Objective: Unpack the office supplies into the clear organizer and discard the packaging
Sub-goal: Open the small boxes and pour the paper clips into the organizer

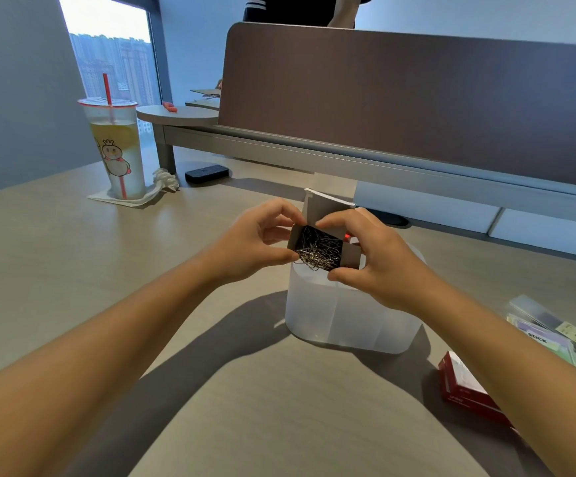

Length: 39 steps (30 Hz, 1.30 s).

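I'm working over the beige desk (73,270), where the translucent plastic organizer (348,315) is standing just below my hands. My left hand (248,242) and right hand (372,263) are both pinching the small open grey cardboard box (348,258) from opposite sides, tilting its mouth towards me, probably for tipping the silver paper clips (314,256) into the organizer.

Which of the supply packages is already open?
The small cardboard box of silver paper clips, held over the clear organizer. The red boxes and clear sticky-note pack lie closed.
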Tool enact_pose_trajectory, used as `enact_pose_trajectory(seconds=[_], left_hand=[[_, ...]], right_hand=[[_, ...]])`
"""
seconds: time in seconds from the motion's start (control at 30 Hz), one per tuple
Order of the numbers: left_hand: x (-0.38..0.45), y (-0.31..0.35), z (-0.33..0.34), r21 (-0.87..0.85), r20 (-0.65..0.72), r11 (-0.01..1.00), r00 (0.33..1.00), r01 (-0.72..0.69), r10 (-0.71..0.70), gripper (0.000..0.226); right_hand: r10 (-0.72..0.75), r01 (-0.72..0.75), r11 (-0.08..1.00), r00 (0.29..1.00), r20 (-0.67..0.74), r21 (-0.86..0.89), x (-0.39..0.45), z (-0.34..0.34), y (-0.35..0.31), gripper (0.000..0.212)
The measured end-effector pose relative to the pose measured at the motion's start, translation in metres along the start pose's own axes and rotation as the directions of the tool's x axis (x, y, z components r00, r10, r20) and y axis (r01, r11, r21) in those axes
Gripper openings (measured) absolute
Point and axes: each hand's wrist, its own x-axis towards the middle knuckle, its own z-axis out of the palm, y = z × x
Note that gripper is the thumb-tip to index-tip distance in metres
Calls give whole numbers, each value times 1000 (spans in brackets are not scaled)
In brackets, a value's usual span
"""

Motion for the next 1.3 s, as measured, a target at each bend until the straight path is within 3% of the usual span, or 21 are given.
enact_pose_trajectory(seconds=[0.7,1.3], left_hand=[[2,4,2,-21,24,999,999,47,-47,39],[-5,0,3,19,-30,1000,999,22,-21,40]], right_hand=[[-29,30,997,1000,11,-75,-3,0,1,56],[-22,19,998,998,59,52,-7,-4,0,58]])
